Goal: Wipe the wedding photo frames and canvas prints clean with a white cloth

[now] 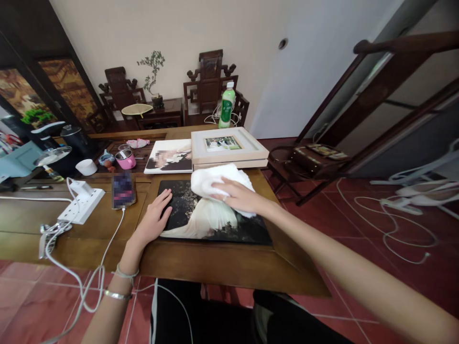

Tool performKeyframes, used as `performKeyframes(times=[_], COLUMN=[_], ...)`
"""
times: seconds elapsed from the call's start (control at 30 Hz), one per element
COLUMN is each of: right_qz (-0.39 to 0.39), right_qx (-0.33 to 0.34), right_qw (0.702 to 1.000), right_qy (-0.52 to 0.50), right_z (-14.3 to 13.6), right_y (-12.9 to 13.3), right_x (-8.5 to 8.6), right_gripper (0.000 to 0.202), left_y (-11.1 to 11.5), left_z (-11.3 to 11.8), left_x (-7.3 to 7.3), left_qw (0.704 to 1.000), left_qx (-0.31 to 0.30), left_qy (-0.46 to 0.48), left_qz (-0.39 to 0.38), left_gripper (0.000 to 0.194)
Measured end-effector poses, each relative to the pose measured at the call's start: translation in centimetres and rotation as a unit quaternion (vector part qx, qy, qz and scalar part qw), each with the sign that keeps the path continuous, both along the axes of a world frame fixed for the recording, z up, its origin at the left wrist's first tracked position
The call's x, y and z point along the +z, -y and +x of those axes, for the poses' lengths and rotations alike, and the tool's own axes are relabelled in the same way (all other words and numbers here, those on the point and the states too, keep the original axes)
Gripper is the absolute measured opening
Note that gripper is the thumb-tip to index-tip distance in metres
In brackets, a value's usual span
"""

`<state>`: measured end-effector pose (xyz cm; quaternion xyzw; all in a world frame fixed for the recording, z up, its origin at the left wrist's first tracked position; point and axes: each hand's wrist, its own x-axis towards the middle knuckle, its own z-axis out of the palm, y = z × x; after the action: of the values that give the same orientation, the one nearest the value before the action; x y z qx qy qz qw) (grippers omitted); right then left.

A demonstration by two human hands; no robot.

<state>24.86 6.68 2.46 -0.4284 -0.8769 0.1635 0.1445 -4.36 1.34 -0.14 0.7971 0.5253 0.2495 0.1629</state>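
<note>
A dark picture panel point(211, 222) showing a pale flowing dress lies flat near the front edge of the wooden table point(222, 263). My left hand point(155, 217) rests on the panel's left edge, fingers spread and holding nothing. On the panel's upper right part, my right hand point(233, 193) presses a bunched white cloth point(208, 179), its fingers over the cloth. Behind the panel are a framed picture point(247, 143) in a pale wooden frame and, to its left, a white-edged photo panel point(168, 165).
A green bottle point(226, 107) stands behind the frame. To the left are a phone point(124, 190) on a cable, a white power strip point(81, 208), a pink cup point(125, 160) and a white bowl point(86, 167). A wooden chair point(315, 157) stands at the right.
</note>
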Motion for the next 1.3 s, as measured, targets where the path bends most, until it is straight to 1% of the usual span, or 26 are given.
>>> performKeyframes(times=[0.07,0.1,0.13,0.2,0.27,0.33,0.43,0.5,0.57,0.6,0.67,0.73,0.8,0.93,1.0,1.07,1.17,1.23,1.3], right_qz=[0.010,0.015,0.024,0.057,0.089,0.088,0.043,0.004,-0.025,-0.033,-0.035,-0.026,-0.006,0.045,0.051,0.051,0.058,0.067,0.073], right_qx=[-0.016,-0.017,-0.013,0.006,0.032,0.059,0.103,0.137,0.164,0.171,0.164,0.144,0.117,0.074,0.056,0.035,0.016,0.013,0.026], right_qw=[1.000,1.000,1.000,0.998,0.995,0.994,0.994,0.990,0.986,0.985,0.986,0.989,0.993,0.996,0.997,0.998,0.998,0.998,0.997], right_qy=[-0.004,-0.006,-0.008,-0.008,-0.008,-0.004,0.018,0.020,0.019,0.019,0.022,0.022,0.017,0.005,0.003,-0.003,-0.014,-0.019,-0.016], right_z=[-0.4,-0.5,-0.7,-0.9,-1.0,-0.9,-0.5,-0.2,-0.1,-0.1,-0.1,-0.2,-0.4,-1.0,-1.4,-1.8,-2.3,-2.6,-2.8], right_y=[-1.5,-1.7,-1.7,-0.5,1.9,4.9,9.7,12.2,13.7,13.9,13.6,12.2,9.9,4.0,1.3,-0.6,-1.6,-1.1,0.4], right_x=[-0.2,-0.3,-0.3,-0.4,-0.4,0.0,1.5,2.7,3.8,4.1,4.3,3.8,2.8,1.1,0.8,0.8,0.8,0.6,0.2], right_gripper=[0.042,0.042,0.040,0.035,0.033,0.034,0.035,0.039,0.043,0.044,0.040,0.033,0.030,0.032,0.032,0.033,0.034,0.033,0.032], left_y=[0.0,0.0,0.0,0.0,-0.1,-0.1,-0.1,-0.1,-0.1,-0.1,-0.1,-0.1,-0.1,0.0,0.0,-0.1,-0.1,-0.1,-0.1], left_z=[0.0,0.1,0.1,0.1,0.2,0.2,0.2,0.2,0.2,0.2,0.2,0.2,0.1,0.1,0.1,0.1,0.1,0.1,0.1], left_x=[0.1,0.1,0.1,0.1,0.1,0.0,0.0,-0.1,-0.1,-0.2,-0.2,-0.2,-0.2,0.0,0.0,0.1,0.1,0.0,0.0], left_qw=[1.000,1.000,1.000,1.000,1.000,1.000,1.000,1.000,1.000,1.000,1.000,1.000,1.000,1.000,1.000,1.000,1.000,1.000,1.000], left_qx=[0.002,0.003,0.003,0.003,0.002,0.001,0.004,0.004,0.004,0.005,0.004,0.003,0.003,0.004,0.002,-0.001,0.000,0.003,0.006], left_qy=[-0.002,-0.002,-0.003,-0.001,0.001,0.001,-0.002,0.000,0.004,0.005,0.005,0.003,0.001,-0.003,-0.003,0.000,0.007,0.010,0.011], left_qz=[-0.003,-0.002,-0.002,0.002,0.005,0.007,0.001,0.000,0.004,0.006,0.008,0.008,0.005,-0.004,-0.007,-0.007,-0.001,0.003,0.005], left_gripper=[0.044,0.044,0.044,0.044,0.043,0.043,0.044,0.044,0.043,0.043,0.043,0.044,0.044,0.044,0.044,0.044,0.042,0.042,0.042])
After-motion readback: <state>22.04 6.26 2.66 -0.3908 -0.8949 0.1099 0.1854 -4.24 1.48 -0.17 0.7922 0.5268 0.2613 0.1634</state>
